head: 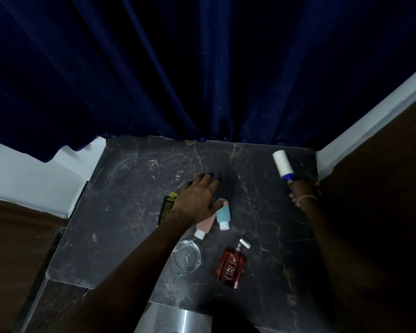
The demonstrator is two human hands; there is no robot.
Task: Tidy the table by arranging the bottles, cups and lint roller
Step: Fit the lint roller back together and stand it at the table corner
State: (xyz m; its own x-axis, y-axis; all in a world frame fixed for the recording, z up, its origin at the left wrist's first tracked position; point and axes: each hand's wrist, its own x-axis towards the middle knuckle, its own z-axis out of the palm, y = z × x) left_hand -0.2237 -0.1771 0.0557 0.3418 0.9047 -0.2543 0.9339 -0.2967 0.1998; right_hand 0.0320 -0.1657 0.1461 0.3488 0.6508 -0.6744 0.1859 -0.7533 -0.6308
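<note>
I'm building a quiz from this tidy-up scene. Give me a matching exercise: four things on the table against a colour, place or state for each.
1 lint roller
2 perfume bottle
3 glass dish
4 small bottle at left hand thumb

A red, lying flat
B gripped by right hand
C teal, white cap
D clear, left of the perfume bottle

Pairs: 1-B, 2-A, 3-D, 4-C

A left grip (197, 200) spreads flat at the centre of a dark marble surface (130, 188), thumb against a teal bottle (222, 216) lying beside a pink bottle (204, 227) — while at 2 o'clock the right grip (303, 191) holds a lint roller (283, 164). A red perfume bottle (231, 263) lies at 5 o'clock.
</note>
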